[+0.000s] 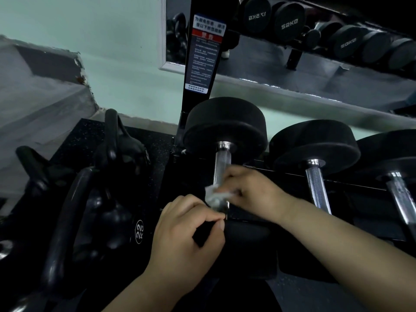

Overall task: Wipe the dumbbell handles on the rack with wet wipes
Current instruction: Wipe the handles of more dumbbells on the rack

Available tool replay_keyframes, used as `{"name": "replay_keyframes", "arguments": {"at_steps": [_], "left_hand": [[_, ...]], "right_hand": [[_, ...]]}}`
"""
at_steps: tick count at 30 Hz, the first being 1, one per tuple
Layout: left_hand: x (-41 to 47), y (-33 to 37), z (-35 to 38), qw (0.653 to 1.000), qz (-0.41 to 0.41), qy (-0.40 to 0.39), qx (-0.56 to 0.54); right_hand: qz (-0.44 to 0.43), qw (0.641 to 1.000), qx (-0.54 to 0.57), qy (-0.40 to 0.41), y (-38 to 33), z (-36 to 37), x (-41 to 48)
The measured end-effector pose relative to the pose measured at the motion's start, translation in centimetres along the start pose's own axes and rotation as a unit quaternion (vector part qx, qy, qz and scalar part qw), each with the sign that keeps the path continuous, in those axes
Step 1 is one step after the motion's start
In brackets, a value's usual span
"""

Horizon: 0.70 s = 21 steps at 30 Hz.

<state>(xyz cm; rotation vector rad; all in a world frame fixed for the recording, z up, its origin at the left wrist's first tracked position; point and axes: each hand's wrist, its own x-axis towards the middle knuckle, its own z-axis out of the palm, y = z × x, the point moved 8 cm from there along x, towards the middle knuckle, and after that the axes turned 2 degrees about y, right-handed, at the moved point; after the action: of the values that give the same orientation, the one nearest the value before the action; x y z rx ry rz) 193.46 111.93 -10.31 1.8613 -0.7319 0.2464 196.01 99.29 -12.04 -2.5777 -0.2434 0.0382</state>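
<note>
Head view: blurry wipe [216, 195] in right hand [249, 190], handle [222, 163] btm hidden.

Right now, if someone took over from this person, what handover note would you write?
Right hand holds the wet wipe against the leftmost dumbbell handle, mid-handle. Left hand is curled at that handle's near end; whether it holds anything is unclear. Done: nothing certain beyond the wipe on this handle. Left: finish it, then the second handle and third handle; whether those are already wiped cannot be told.
</note>
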Motion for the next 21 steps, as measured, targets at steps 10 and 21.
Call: {"name": "replay_keyframes", "arguments": {"at_steps": [10,21], "left_hand": [[0.0,-0.1,0.0,1.000,-0.010,0.004,0.001],[0.1,0.0,-0.1,1.000,-0.009,0.005,-0.012]], "right_hand": [[0.000,0.999,-0.008,0.050,0.5,-0.3,-0.5],[0.184,0.961,0.086,0.186,4.1,-2.8,0.2]]}}
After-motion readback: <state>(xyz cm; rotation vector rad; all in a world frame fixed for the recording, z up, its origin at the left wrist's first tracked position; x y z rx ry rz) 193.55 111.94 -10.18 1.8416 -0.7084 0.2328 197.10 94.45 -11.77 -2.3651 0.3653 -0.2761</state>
